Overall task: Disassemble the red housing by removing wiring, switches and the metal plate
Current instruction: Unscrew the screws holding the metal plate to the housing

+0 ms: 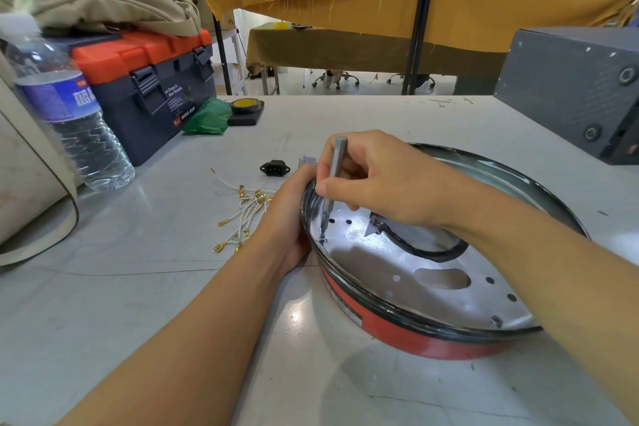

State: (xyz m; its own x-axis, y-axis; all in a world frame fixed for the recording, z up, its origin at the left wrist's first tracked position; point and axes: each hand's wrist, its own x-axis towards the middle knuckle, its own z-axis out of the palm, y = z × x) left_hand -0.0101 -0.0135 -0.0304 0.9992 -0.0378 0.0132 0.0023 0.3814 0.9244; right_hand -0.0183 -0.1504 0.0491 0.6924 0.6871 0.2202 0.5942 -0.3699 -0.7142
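Right hand [373, 180] pinches screwdriver [332, 183] upright on metal plate [380, 273].

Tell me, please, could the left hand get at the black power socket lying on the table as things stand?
Probably yes: the black power socket lies in the open just beyond the left hand, nothing between them, though that hand now grips the red housing rim.

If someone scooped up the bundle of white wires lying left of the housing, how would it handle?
Probably floppy: the wires lie in loose curves on the table. Likely very light, being thin leads with small brass terminals. They seem apt to snag or trail, since the loose ends splay out in different directions and nothing visibly ties them together.
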